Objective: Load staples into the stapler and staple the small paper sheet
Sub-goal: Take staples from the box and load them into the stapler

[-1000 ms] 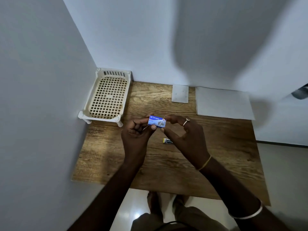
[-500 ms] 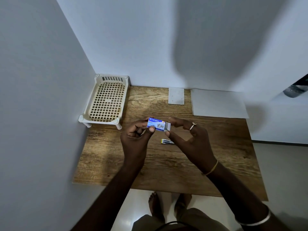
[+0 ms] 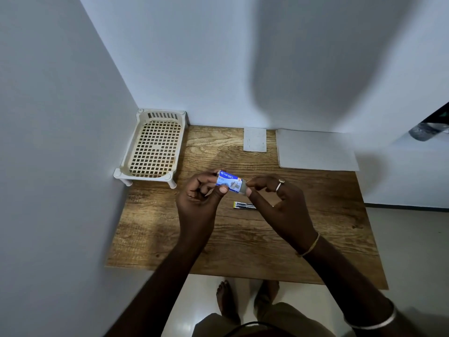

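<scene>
Staple box barely open — loading not begun, I judge.
Left hand pinches the box above the table, right hand pinches its grey tray end; stapler lies beneath, small paper sheet by the wall — unstapled.

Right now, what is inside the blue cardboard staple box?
A grey inner tray pokes out of the blue cardboard staple box at its right end, pinched by the right hand. The left hand grips the box. Any staples are covered.
</scene>
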Demonstrator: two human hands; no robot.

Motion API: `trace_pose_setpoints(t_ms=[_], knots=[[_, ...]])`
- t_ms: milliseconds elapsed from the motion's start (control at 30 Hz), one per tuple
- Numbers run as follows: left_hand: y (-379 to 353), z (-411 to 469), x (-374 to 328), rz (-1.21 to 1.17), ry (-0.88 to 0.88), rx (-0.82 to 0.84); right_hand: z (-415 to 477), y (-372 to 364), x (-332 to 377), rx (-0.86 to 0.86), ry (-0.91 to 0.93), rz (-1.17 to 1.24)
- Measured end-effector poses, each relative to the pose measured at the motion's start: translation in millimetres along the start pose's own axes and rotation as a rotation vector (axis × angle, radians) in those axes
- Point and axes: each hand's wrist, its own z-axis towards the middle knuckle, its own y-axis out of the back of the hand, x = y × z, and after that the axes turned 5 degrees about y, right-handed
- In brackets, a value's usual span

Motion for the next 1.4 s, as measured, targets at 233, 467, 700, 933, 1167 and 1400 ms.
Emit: trace_pose_setpoints(t_ms=[233,467,700,933,1167,1400], knots=[[-1,6,-4,0.043,-0.021,0.049,0,-1,0,0.017,0.01,-0.056],[-3,10,-2,0.061,-0.013,0.035,3,1,1,0.023,0.015,-0.085],[-1,12,6,-0.021,0.094,0.004,6,5,2,0.084,0.071,-0.175],[0,10,12,-0.028,0.146,-0.017,13,7,4,0.158,0.059,-0.254],[3,8,17,-0.038,0.153,-0.046,13,4,4,0.14,-0.013,-0.185],[9,-1,24,-0.051,0.195,-0.076,5,-7,-5,0.04,-0.317,0.176]])
